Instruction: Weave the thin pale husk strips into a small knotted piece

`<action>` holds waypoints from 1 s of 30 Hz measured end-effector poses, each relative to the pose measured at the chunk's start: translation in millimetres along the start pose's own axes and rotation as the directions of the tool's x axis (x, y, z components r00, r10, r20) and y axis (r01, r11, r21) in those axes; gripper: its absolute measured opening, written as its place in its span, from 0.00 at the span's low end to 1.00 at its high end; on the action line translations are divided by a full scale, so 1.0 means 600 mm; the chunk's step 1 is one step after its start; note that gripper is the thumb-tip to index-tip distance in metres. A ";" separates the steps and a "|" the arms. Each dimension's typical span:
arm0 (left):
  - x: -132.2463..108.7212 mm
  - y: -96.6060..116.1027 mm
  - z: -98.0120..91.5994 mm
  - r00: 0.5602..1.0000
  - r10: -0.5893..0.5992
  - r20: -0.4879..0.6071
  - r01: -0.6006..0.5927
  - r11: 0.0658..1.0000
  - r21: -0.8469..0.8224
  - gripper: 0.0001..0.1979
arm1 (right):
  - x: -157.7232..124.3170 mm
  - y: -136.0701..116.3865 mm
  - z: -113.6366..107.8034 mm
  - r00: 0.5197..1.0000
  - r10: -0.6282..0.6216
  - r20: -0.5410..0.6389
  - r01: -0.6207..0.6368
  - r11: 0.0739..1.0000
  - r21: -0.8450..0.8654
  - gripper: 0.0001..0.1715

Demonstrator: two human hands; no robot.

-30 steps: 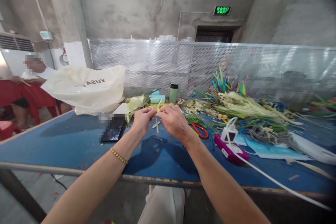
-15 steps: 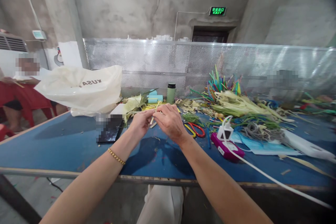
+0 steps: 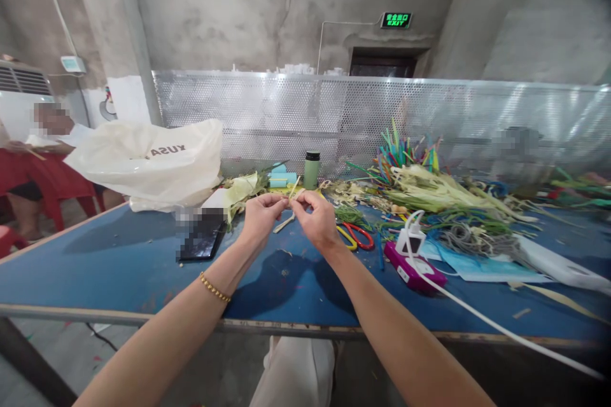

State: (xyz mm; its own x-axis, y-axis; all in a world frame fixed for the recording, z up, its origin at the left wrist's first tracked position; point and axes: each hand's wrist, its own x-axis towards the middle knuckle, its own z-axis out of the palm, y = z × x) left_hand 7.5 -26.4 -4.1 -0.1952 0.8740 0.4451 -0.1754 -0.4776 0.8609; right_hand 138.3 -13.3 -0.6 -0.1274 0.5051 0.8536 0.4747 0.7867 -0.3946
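Note:
Over the middle of the blue table point(image 3: 143, 280), my left hand point(image 3: 261, 215) and my right hand point(image 3: 315, 216) meet fingertip to fingertip. Each pinches a thin, pale yellow-green husk strip point(image 3: 294, 187), whose upper end sticks up between them. A paler flat end point(image 3: 285, 224) hangs below the fingers; whether it is the same piece I cannot tell. A bead bracelet point(image 3: 214, 287) circles my left wrist. Left of my left hand lie a dark phone-like device point(image 3: 203, 241) and a leafy husk point(image 3: 243, 189). Red-and-yellow-handled scissors point(image 3: 359, 236) lie just right of my right hand.
A white plastic bag point(image 3: 147, 162) stands at the left back. Behind my hands is a green bottle point(image 3: 312, 170). Dried husks point(image 3: 434, 187) and coloured stems are heaped at right. A purple power strip point(image 3: 413, 270) trails a white cable. One person point(image 3: 50, 140) sits far left.
My right hand has turned and drawn slightly right, so its thumb now shows. The strip's tip stands up more plainly between my fingers, and the pale end below shows more.

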 end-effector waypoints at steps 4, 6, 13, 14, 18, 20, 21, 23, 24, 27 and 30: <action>-0.002 0.005 0.001 0.999 0.012 0.038 -0.012 1.000 0.018 0.09 | 0.005 0.003 0.000 0.985 0.169 -0.033 -0.163 0.977 0.138 0.10; -0.001 0.005 0.000 0.999 0.012 0.050 -0.013 1.000 0.019 0.10 | 0.006 0.001 -0.002 0.977 0.212 -0.012 -0.207 0.962 0.177 0.11; 0.002 -0.003 -0.006 0.990 -0.030 0.141 0.030 1.000 -0.004 0.12 | 0.005 -0.003 0.000 0.965 0.260 0.031 -0.261 0.947 0.188 0.12; 0.002 -0.003 -0.007 0.988 -0.039 0.151 0.042 0.999 -0.012 0.12 | 0.005 -0.002 0.000 0.966 0.259 0.022 -0.258 0.949 0.181 0.12; 0.000 0.001 -0.008 0.978 -0.090 0.190 0.106 0.992 -0.072 0.14 | 0.003 0.001 0.004 0.967 0.253 -0.009 -0.249 0.955 0.161 0.11; -0.001 0.003 -0.008 0.974 -0.101 0.204 0.120 0.990 -0.080 0.14 | 0.002 0.003 0.005 0.968 0.251 -0.020 -0.244 0.956 0.165 0.11; -0.001 0.004 -0.007 0.974 -0.098 0.206 0.116 0.990 -0.075 0.14 | 0.002 0.004 0.006 0.967 0.252 -0.024 -0.245 0.954 0.171 0.11; -0.001 0.004 -0.007 0.976 -0.086 0.201 0.101 0.993 -0.061 0.13 | 0.002 0.005 0.007 0.965 0.262 -0.024 -0.253 0.949 0.186 0.11; 0.000 0.004 -0.007 0.977 -0.082 0.198 0.095 0.994 -0.057 0.13 | 0.002 0.005 0.007 0.963 0.270 -0.019 -0.261 0.945 0.195 0.10; 0.001 0.003 -0.008 0.978 -0.079 0.193 0.087 0.996 -0.033 0.13 | 0.003 0.003 0.006 0.955 0.295 -0.001 -0.289 0.935 0.205 0.10; 0.001 0.003 -0.008 0.980 -0.077 0.184 0.078 0.997 0.002 0.13 | 0.003 0.001 0.005 0.950 0.312 0.007 -0.307 0.930 0.201 0.11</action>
State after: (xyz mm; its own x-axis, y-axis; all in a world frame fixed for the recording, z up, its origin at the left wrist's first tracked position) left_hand 2.4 -27.0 -3.6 -0.0003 0.9097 0.4152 -0.1881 -0.4078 0.8935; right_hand 136.1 -10.7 -0.3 0.0208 0.7275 0.6857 0.3053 0.6485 -0.6973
